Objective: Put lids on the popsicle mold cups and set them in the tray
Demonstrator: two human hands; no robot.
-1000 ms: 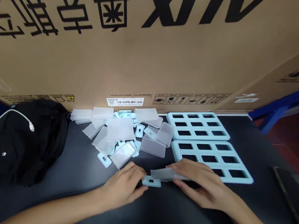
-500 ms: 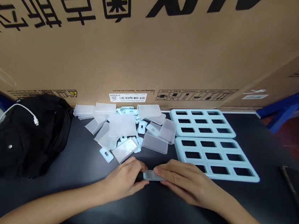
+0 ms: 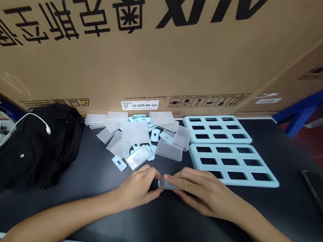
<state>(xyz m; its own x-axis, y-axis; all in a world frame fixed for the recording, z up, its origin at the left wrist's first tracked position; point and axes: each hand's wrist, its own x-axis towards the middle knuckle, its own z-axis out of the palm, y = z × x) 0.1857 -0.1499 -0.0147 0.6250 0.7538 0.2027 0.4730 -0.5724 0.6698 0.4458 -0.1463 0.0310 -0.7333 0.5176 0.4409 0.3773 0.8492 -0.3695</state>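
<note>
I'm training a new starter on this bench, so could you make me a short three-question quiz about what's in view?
1. Multiple choice: what does the right hand grip?
A) a screwdriver
B) a clear plastic case
C) a pen
2. True or false: the black bag lies at the far right end of the bench, beyond the frames.
3. Count: how many openings are there in the light-blue frame nearer the person?

Key:
1. B.
2. False; it lies at the left end, on the left hand's side.
3. Nine, in three rows of three.
</note>
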